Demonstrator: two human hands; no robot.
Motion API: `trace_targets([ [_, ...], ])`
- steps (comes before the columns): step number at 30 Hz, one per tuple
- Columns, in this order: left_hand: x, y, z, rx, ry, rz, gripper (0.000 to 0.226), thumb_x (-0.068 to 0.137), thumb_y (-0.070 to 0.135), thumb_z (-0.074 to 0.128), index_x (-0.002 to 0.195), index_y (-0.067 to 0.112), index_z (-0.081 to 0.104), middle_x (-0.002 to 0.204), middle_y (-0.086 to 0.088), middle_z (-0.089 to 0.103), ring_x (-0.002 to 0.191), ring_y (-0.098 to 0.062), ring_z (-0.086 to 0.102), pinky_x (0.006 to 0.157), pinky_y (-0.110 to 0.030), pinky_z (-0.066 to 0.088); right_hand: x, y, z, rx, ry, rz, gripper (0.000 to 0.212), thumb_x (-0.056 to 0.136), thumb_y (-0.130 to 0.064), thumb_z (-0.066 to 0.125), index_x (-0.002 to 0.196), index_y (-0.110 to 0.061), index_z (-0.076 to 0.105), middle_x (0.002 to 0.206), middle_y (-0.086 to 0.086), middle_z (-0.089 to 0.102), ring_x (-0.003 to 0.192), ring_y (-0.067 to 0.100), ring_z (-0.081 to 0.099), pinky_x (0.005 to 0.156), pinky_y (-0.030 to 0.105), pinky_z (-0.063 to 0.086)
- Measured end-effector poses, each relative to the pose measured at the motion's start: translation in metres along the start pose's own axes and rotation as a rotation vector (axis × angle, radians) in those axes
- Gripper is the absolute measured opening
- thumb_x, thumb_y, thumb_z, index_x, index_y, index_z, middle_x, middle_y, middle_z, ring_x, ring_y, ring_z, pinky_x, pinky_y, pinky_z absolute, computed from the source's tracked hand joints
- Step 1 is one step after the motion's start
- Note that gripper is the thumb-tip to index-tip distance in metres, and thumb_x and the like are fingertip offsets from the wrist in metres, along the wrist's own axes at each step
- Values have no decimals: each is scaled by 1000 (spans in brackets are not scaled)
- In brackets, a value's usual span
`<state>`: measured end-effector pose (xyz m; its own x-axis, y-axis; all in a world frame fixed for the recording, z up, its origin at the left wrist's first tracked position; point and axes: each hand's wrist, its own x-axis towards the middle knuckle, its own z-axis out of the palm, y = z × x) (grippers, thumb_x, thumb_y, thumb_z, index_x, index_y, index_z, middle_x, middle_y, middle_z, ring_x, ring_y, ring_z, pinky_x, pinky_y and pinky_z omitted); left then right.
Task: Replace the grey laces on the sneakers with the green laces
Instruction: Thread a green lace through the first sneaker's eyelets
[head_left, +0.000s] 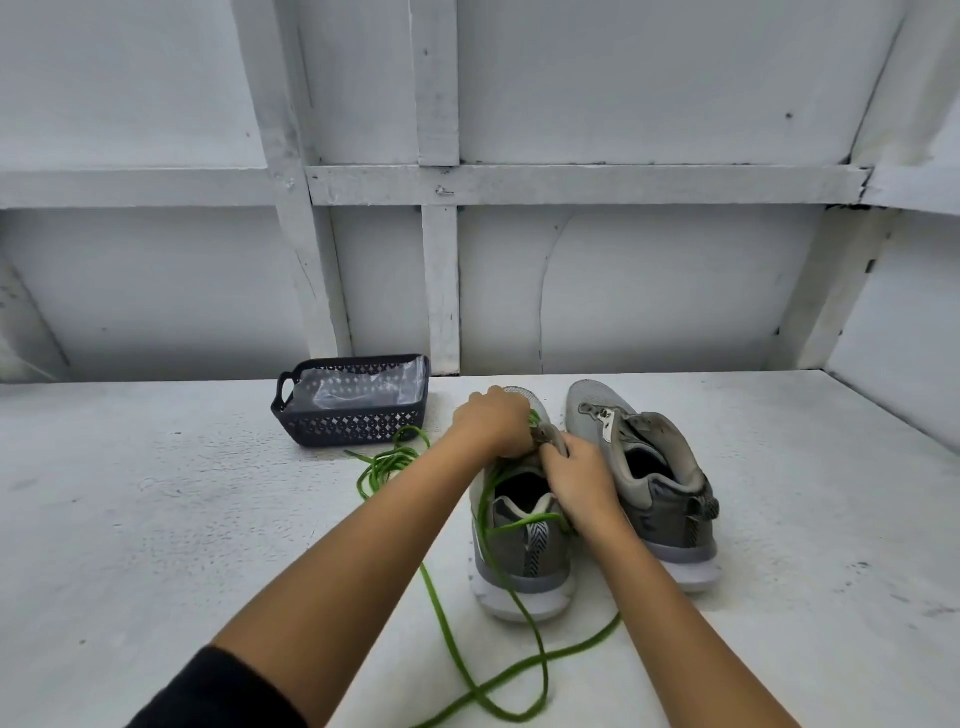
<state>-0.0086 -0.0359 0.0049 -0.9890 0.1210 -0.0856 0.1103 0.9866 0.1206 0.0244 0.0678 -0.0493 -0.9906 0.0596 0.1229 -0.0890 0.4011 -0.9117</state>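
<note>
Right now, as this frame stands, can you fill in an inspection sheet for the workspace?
Surface: white table, scuffed and speckled.
Job's things: left sneaker partly threaded with green laces; right sneaker unlaced; a green coil lies beside the dark basket.
Clutter: dark basket holds clear plastic.
Grippers: left hand curled round the green laces at the eyelets; right hand pinching the left sneaker's upper.
Cables: nothing seen.
Surroundings: white panelled wall.

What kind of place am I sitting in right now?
Probably a makeshift workshop or storage corner: a white-painted board wall braced with wooden battens, a rough white-painted worktop, and a dark plastic basket standing on it.
</note>
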Motion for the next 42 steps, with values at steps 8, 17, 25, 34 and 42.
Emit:
trace_targets([
  [8, 2, -12, -1, -466, -76, -77, 27, 89, 8, 43, 107, -8, 56, 108, -26, 54, 88, -33, 58, 70, -38, 49, 1, 0, 1, -24, 3, 18, 32, 92, -12, 45, 61, -12, 40, 59, 6, 40, 64, 20, 37, 58, 31, 26],
  [17, 2, -19, -1, -1005, -143, -254, 15, 92, 17, 53, 84, 5, 54, 71, -11, 54, 60, -22, 51, 58, -28, 43, 0, -19, -13, -130, -98, -1, 37, 92, -15, 50, 129, -13, 51, 119, 7, 58, 107, 23, 56, 79, 23, 40],
  [25, -8, -25, -7, -1343, -288, -238, 28, 94, 33, 55, 77, 13, 64, 85, -2, 56, 79, -16, 50, 68, -25, 45, -2, -27, -27, -383, -70, -152, 38, 89, -51, 51, 107, -18, 60, 119, 3, 45, 114, 17, 45, 98, 34, 40],
  [34, -39, -26, -24, -1422, -299, -9, 52, 99, 40, 33, 77, 19, 75, 99, 8, 66, 106, -14, 43, 99, -38, 30, -12, -40, -19, -372, -165, -139, 31, 80, -58, 59, 62, -32, 61, 117, 8, 50, 120, 26, 43, 104, 42, 35],
  [42, -55, -38, -19, -584, -68, -19, 37, 93, 48, 48, 108, 14, 50, 94, 1, 54, 90, -17, 54, 79, -35, 50, -9, -64, -53, 253, -61, 113, 24, 89, -10, 51, 68, -13, 61, 63, -1, 57, 64, 15, 54, 63, 28, 39],
])
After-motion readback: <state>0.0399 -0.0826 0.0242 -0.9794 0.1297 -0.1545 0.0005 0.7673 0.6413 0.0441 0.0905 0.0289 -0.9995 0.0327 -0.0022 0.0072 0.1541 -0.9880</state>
